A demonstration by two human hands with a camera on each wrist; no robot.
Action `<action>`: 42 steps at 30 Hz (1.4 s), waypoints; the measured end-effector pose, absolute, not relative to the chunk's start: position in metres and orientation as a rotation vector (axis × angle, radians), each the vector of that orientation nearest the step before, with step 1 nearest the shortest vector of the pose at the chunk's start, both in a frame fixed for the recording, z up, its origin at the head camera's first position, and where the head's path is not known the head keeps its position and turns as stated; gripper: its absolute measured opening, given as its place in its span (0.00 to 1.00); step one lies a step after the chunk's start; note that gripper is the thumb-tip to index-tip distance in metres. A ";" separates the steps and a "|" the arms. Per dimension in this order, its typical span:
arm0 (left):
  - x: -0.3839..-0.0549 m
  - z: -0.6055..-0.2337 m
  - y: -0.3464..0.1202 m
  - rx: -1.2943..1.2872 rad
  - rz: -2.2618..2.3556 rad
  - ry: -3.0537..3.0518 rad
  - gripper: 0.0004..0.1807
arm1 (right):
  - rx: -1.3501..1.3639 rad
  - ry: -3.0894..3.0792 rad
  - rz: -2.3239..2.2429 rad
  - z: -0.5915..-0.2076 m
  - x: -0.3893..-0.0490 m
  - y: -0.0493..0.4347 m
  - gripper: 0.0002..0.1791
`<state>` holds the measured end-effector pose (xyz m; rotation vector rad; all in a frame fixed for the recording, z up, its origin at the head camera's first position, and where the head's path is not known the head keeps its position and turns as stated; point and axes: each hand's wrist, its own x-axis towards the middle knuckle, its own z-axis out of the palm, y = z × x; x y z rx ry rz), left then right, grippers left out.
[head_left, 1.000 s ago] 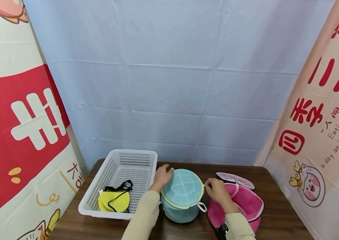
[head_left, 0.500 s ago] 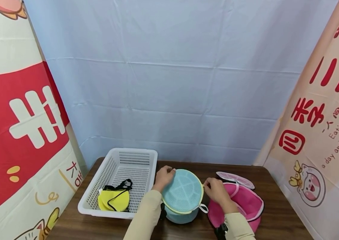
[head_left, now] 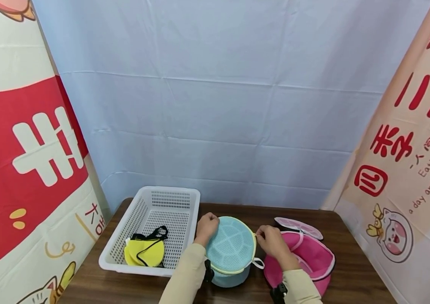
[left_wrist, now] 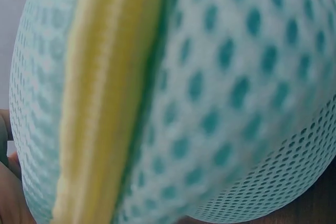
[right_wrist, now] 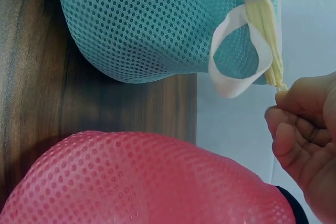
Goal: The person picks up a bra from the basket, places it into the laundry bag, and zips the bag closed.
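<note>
A round light-blue mesh laundry bag (head_left: 232, 242) with a yellow zipper around its top stands on the table between both hands. My left hand (head_left: 207, 228) grips the bag's upper left edge with fingers curled; in the left wrist view the yellow zipper (left_wrist: 107, 87) and blue mesh fill most of the picture. On the bag's right side, my right hand (head_left: 272, 240) pinches the zipper pull (right_wrist: 281, 86) between thumb and index finger. A white fabric loop (right_wrist: 231, 85) sticks out beside the pull. Under the right forearm lies a pink mesh bag (head_left: 319, 257) with its lid folded open.
A white plastic basket (head_left: 193, 211) stands at the left, with a yellow padded item (head_left: 144, 252) with black straps inside. The brown table (head_left: 97, 291) ends at a pale blue cloth backdrop (head_left: 215, 105). Printed cloths hang on both sides.
My left hand's fingers have curled in at the bag's edge. The bag's top has tilted and shifted slightly left and toward me. The right hand has moved slightly left, still pinching the pull.
</note>
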<state>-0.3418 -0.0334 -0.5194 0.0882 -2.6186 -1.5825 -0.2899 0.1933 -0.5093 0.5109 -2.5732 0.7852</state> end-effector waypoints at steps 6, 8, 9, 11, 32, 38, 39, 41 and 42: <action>-0.337 -0.520 -0.031 0.126 -1.714 -2.574 0.07 | 0.389 -2.671 0.786 -0.509 -0.284 0.195 0.08; -0.335 -0.521 -0.032 0.141 -1.744 -2.557 0.07 | 0.390 -2.674 0.791 -0.510 -0.283 0.195 0.08; -0.335 -0.521 -0.032 0.144 -1.746 -2.549 0.07 | 0.396 -2.671 0.794 -0.511 -0.283 0.195 0.08; -0.334 -0.522 -0.032 0.149 -1.755 -2.534 0.07 | 0.405 -2.660 0.793 -0.511 -0.284 0.195 0.08; -0.327 -0.522 -0.031 0.434 -1.987 -2.184 0.07 | 0.419 -2.628 0.771 -0.508 -0.275 0.196 0.08; -0.324 -0.521 -0.022 0.505 -1.943 -2.085 0.06 | 0.393 -2.647 0.762 -0.507 -0.276 0.195 0.08; -0.323 -0.520 -0.021 0.522 -1.920 -2.071 0.06 | 0.393 -2.646 0.758 -0.507 -0.276 0.195 0.09; -0.323 -0.521 -0.017 0.549 -1.879 -2.033 0.06 | 0.398 -2.641 0.746 -0.507 -0.276 0.194 0.09; -0.323 -0.521 -0.016 0.558 -1.850 -2.019 0.05 | 0.399 -2.636 0.739 -0.508 -0.277 0.193 0.09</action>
